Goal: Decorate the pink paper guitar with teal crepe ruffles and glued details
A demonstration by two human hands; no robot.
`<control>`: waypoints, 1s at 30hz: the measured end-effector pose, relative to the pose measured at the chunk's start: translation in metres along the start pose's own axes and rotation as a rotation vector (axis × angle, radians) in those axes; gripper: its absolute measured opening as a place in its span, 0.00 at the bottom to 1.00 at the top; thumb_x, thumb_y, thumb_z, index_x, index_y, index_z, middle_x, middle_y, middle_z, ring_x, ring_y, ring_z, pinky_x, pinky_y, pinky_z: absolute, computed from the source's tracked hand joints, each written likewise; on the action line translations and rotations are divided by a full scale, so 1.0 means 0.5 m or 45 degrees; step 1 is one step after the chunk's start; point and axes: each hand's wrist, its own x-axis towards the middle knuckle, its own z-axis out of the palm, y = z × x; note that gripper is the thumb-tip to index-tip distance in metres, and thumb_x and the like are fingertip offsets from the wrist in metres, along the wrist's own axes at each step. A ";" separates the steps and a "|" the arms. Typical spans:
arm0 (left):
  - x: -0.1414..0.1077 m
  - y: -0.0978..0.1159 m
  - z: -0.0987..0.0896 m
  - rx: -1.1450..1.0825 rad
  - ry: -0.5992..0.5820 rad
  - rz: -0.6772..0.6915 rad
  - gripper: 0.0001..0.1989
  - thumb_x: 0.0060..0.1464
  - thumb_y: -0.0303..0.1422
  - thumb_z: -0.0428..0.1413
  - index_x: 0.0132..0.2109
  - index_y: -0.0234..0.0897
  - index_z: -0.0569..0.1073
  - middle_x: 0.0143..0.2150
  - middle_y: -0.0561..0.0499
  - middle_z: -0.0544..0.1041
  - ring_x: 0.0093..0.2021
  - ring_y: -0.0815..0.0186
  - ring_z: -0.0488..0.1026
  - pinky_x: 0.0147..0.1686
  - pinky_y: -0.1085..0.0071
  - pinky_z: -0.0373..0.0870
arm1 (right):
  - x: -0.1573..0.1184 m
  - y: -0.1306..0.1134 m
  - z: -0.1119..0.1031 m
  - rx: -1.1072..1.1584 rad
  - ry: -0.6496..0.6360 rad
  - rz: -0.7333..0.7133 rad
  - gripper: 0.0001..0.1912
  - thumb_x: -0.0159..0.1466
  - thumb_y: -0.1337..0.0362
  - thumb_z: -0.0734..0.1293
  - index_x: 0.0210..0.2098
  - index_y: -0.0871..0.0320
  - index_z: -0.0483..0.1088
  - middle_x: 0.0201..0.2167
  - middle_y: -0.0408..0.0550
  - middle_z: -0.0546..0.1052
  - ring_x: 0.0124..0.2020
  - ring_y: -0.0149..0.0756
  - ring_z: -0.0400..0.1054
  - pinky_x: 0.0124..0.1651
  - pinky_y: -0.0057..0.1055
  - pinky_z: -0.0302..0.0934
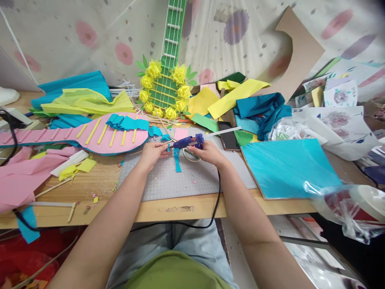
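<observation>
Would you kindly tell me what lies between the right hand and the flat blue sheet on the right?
In the head view, part of the grey cutting mat lies between the right hand and the blue sheet; a phone lies farther back.

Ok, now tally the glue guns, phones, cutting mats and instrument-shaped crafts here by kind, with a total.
Glue gun: 1
Smartphone: 1
Cutting mat: 1
Instrument-shaped crafts: 2 (green one, pink one)
Total: 5

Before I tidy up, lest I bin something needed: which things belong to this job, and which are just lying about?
Seemingly in use:
glue gun, in the right hand
blue strip, by the left hand
cutting mat

Probably lying about:
phone
blue board
cardboard
</observation>
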 end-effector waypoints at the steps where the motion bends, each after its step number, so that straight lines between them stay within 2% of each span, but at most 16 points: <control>1: 0.000 0.000 0.000 0.002 0.003 -0.001 0.07 0.41 0.29 0.61 0.30 0.29 0.76 0.26 0.45 0.77 0.27 0.63 0.76 0.32 0.67 0.74 | 0.000 0.000 0.000 0.001 -0.001 0.007 0.19 0.55 0.47 0.61 0.30 0.57 0.71 0.27 0.46 0.73 0.30 0.34 0.65 0.34 0.30 0.58; 5: 0.002 -0.002 0.000 0.007 0.013 0.000 0.07 0.41 0.29 0.61 0.30 0.29 0.75 0.25 0.45 0.77 0.27 0.64 0.75 0.30 0.69 0.73 | -0.001 -0.001 0.001 0.005 -0.014 0.033 0.20 0.55 0.47 0.62 0.33 0.58 0.71 0.28 0.46 0.73 0.30 0.33 0.64 0.34 0.30 0.57; 9: 0.006 -0.005 -0.002 -0.004 0.021 0.006 0.06 0.41 0.28 0.60 0.29 0.29 0.75 0.25 0.47 0.77 0.26 0.65 0.75 0.29 0.70 0.73 | -0.002 -0.003 -0.002 0.007 -0.070 0.042 0.21 0.55 0.48 0.62 0.37 0.59 0.71 0.24 0.44 0.72 0.26 0.30 0.62 0.31 0.27 0.56; 11: 0.007 -0.004 -0.003 -0.011 0.039 0.009 0.05 0.42 0.28 0.60 0.29 0.29 0.75 0.25 0.47 0.77 0.26 0.66 0.75 0.29 0.70 0.73 | -0.004 -0.001 -0.007 0.020 -0.097 0.058 0.21 0.54 0.48 0.63 0.35 0.60 0.71 0.21 0.43 0.70 0.23 0.28 0.61 0.28 0.26 0.55; 14: 0.006 0.000 -0.004 -0.037 0.076 0.018 0.03 0.43 0.26 0.58 0.28 0.29 0.74 0.25 0.47 0.76 0.26 0.66 0.75 0.30 0.68 0.73 | -0.007 0.010 -0.020 0.102 -0.074 0.127 0.21 0.53 0.46 0.64 0.27 0.60 0.69 0.16 0.42 0.67 0.18 0.26 0.58 0.22 0.25 0.52; 16: 0.004 0.003 -0.004 -0.065 0.096 0.026 0.02 0.43 0.26 0.58 0.27 0.30 0.73 0.25 0.47 0.76 0.26 0.65 0.75 0.32 0.67 0.73 | -0.009 0.021 -0.031 0.214 0.012 0.163 0.23 0.52 0.44 0.63 0.23 0.60 0.67 0.15 0.41 0.65 0.16 0.25 0.56 0.20 0.24 0.51; 20: 0.002 0.006 -0.008 -0.123 0.071 0.041 0.03 0.43 0.26 0.59 0.27 0.29 0.73 0.26 0.46 0.76 0.28 0.65 0.75 0.35 0.65 0.73 | -0.002 0.048 -0.047 0.370 0.290 0.181 0.25 0.53 0.42 0.60 0.22 0.60 0.65 0.14 0.41 0.64 0.14 0.24 0.55 0.19 0.24 0.52; 23: 0.001 0.007 -0.009 -0.161 0.039 0.035 0.04 0.43 0.27 0.59 0.28 0.29 0.74 0.28 0.46 0.77 0.28 0.66 0.75 0.37 0.65 0.73 | 0.012 0.073 -0.045 0.188 0.506 0.300 0.26 0.53 0.41 0.59 0.23 0.60 0.68 0.14 0.42 0.66 0.15 0.27 0.59 0.22 0.26 0.55; 25: 0.000 0.007 -0.009 -0.190 0.025 0.012 0.04 0.43 0.27 0.59 0.29 0.29 0.74 0.29 0.45 0.77 0.28 0.66 0.75 0.38 0.65 0.73 | 0.024 0.091 -0.037 -0.002 0.612 0.379 0.25 0.53 0.42 0.60 0.25 0.60 0.70 0.18 0.46 0.70 0.20 0.31 0.64 0.27 0.28 0.57; 27: 0.001 0.007 -0.009 -0.225 0.002 -0.014 0.04 0.44 0.26 0.58 0.30 0.28 0.74 0.29 0.45 0.77 0.29 0.66 0.75 0.38 0.65 0.73 | 0.035 0.107 -0.026 -0.124 0.645 0.414 0.23 0.53 0.45 0.61 0.28 0.60 0.71 0.24 0.49 0.74 0.27 0.36 0.68 0.33 0.31 0.59; 30: 0.004 0.004 -0.010 -0.271 -0.044 -0.033 0.03 0.45 0.26 0.57 0.30 0.28 0.74 0.29 0.45 0.77 0.29 0.65 0.76 0.38 0.66 0.73 | 0.045 0.122 -0.013 -0.178 0.591 0.450 0.24 0.54 0.46 0.61 0.33 0.61 0.72 0.31 0.53 0.76 0.34 0.40 0.69 0.37 0.32 0.59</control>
